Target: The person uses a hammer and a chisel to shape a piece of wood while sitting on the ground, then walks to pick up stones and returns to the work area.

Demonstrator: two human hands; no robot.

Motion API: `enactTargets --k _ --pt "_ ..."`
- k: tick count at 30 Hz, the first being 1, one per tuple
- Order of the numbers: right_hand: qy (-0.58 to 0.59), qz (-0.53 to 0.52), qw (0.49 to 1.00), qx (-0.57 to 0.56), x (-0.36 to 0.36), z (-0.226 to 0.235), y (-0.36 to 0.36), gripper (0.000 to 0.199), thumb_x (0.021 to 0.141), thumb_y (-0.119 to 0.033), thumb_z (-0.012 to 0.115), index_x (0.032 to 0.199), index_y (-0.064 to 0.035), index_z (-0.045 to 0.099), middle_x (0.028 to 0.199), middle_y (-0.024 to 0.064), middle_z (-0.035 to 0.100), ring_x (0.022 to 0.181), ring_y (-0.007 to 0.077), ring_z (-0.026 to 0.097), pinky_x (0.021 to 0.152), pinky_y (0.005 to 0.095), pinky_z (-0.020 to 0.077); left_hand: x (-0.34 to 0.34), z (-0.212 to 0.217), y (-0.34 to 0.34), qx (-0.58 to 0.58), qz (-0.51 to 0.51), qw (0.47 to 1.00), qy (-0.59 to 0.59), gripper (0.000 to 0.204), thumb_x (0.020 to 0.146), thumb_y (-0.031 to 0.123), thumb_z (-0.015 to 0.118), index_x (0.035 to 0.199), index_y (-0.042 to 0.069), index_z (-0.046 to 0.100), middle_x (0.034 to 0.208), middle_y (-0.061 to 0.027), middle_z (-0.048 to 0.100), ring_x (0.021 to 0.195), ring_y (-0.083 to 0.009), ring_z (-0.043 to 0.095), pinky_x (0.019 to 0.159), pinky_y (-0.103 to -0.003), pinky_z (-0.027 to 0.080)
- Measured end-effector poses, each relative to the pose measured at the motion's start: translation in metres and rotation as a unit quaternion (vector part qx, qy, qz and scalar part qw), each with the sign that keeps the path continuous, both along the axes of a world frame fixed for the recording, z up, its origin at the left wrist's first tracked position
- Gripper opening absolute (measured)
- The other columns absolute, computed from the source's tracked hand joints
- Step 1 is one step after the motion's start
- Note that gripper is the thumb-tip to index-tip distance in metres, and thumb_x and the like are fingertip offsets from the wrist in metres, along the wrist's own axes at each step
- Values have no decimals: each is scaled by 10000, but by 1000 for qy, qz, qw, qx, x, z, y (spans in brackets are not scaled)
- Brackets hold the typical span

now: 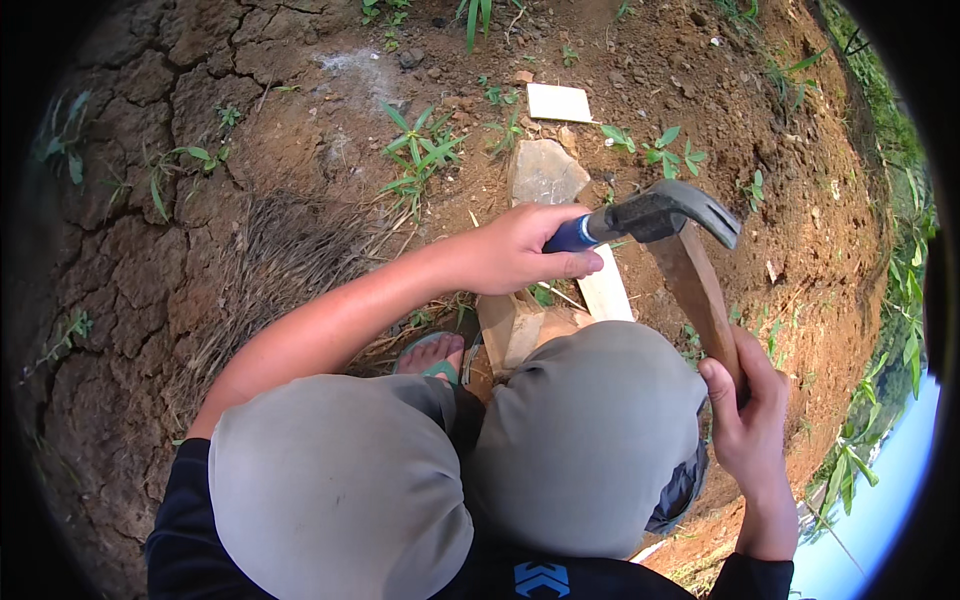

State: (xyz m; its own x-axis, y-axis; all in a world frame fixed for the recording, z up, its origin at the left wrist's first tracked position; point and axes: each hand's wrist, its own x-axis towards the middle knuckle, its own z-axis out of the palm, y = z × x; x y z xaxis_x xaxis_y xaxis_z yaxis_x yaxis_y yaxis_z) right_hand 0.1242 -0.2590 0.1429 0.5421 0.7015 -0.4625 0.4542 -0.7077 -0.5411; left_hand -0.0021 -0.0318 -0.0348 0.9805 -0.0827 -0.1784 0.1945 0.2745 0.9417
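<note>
Gripping — left hand point(527, 248) round hammer point(638, 215), right hand point(750, 420) round wood point(696, 290).

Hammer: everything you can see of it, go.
The hammer has a dark, metal-looking head with a curved claw pointing right, a grey neck and a blue grip, partly hidden by the left hand holding it. It slants up to the right, raised over the soil. Its head overlaps the top of the wooden piece in the right hand; whether they touch is unclear.
</note>
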Motion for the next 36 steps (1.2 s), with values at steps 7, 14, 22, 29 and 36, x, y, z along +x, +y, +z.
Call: enactTargets --k 7,14,22,29,36 --pt "-61 1 996 66 0 1 1 307 927 -183 624 1124 46 570 753 112 613 645 152 598 589 282 459 -1 -5 -7 70 -4 997 -19 268 953 300 617 967 40 554 801 -22 563 754 -105 505 704 -303 438" --pt "-47 -52 989 133 6 -6 -7 343 936 -174 614 1198 41 559 802 65 608 674 135 561 620 253 440 -12 -34 1 63 36 997 0 204 982 253 575 943 67 500 1003 -46 596 982 -145 587 876 -319 471" --pt "58 -187 976 97 14 -16 -7 330 972 -223 587 1216 -3 558 764 -25 516 603 46 454 533 201 351 10 -7 29 28 209 977 -17 202 981 236 554 925 81 437 714 20 457 626 -85 472 600 -259 409" --pt "97 -251 956 117 20 -28 -8 337 976 -223 582 1226 2 552 759 -49 499 588 18 419 510 187 316 39 5 10 -63 252 965 25 176 964 205 540 900 73 443 660 19 407 544 -74 392 511 -238 339" --pt "74 -210 964 145 27 -50 -13 343 973 -249 584 1193 13 560 727 -41 486 567 28 394 506 194 291 47 -9 4 -111 252 959 67 151 934 183 540 889 77 442 619 21 383 491 -67 338 456 -237 285"
